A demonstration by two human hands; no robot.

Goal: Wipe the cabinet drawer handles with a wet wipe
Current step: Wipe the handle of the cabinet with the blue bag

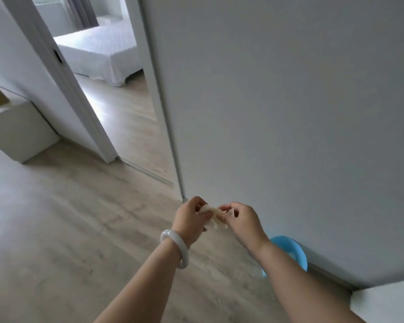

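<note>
A small crumpled white wet wipe (214, 217) is stretched between both hands, low in the middle of the view. My left hand (191, 217), with a pale bangle on its wrist, pinches the wipe's left end. Its right end is pinched by my right hand (243, 221). Both hands hover above the wooden floor in front of a plain white wall (289, 101). No cabinet drawer or handle is in view.
A blue plastic basin (296, 250) stands on the floor by the wall, partly behind my right forearm. A white cabinet (16, 131) is at the left. An open doorway (117, 101) leads to a room with a white bed (98, 50). A white surface corner (387, 304) shows at bottom right.
</note>
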